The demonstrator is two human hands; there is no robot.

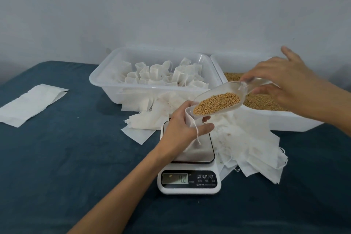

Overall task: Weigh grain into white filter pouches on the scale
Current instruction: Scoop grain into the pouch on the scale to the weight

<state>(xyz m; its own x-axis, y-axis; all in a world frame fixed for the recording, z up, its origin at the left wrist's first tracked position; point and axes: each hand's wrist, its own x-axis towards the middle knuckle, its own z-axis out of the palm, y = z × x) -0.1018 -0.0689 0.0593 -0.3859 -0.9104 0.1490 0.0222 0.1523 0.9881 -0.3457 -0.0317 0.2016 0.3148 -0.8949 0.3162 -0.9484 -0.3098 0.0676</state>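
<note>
My left hand (182, 119) is covering most of the pouch (190, 119) I am gripping, so its lower part and any contents are going unseen. My wrist is hiding part of the scale (190, 176) platform. The display digits (183, 179) are reading too faintly to tell for certain. My right hand (281, 80) is masking the clear scoop's handle (260, 82). The grain tray (284, 118) is lying partly behind my right forearm. Both my arms are running off the frame's edges.
</note>
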